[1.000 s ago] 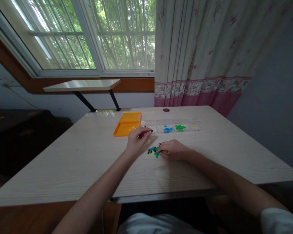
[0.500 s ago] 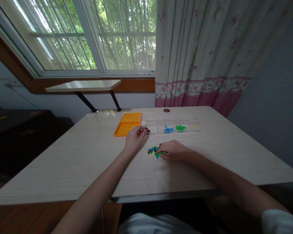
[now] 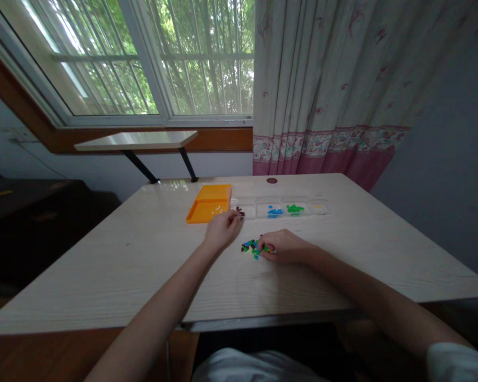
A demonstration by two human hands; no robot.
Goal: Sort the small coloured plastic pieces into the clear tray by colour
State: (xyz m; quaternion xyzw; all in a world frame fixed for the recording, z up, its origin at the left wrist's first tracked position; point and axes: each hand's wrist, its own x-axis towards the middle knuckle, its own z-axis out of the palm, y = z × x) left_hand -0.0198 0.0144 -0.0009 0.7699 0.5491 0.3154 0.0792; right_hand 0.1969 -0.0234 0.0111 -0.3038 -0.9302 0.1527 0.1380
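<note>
A cluster of small green, blue, brown and pale pieces [image 3: 250, 246] lies on the table in front of me. My right hand [image 3: 283, 245] rests at its right end, thumb and fingers closed around that end; whether the pieces are joined, I cannot tell. Farther off, my left hand [image 3: 223, 228] reaches to the near left part of the clear compartment tray [image 3: 252, 212]. Its fingers are closed together beside the dark brown pieces [image 3: 239, 210], and what they hold, if anything, is hidden.
In the tray's other sections sit blue pieces [image 3: 274, 212], green pieces [image 3: 295, 208] and a few yellow ones [image 3: 317, 206]. An open orange case [image 3: 201, 209] with small white pieces stands left of it. A dark round disc [image 3: 271, 180] lies at the back, near a raised shelf [image 3: 137, 139].
My left hand has shifted slightly nearer and its fingers have turned down at the brown pieces, uncovering white bits in the orange case. My right hand's fingers have moved only slightly at the cluster.
</note>
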